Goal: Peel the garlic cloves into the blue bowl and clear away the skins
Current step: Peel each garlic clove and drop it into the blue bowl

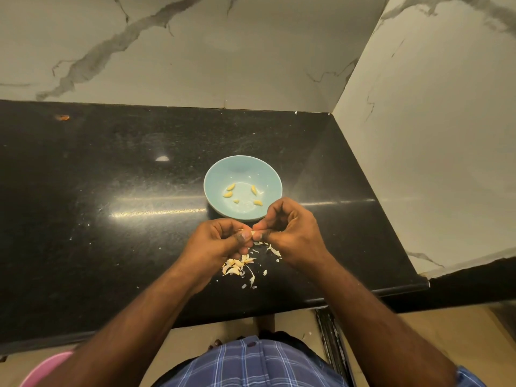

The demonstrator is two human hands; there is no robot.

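I pinch a garlic clove [254,234] between my left hand [223,241] and right hand [290,233], both grips narrow on it, stripping skin. Loose skins [240,265] lie just below on the bench [111,177]; the blue bowl [243,166] sits just beyond, awaiting this clove once bare.

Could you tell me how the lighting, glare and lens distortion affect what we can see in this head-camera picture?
Head view: a bright streak of glare crosses the black countertop left of the blue bowl, with a small hotspot farther back; the wide-angle lens bows the counter's edges; the bowl and its peeled cloves read clearly; the clove pinched between the left hand and right hand is mostly hidden.
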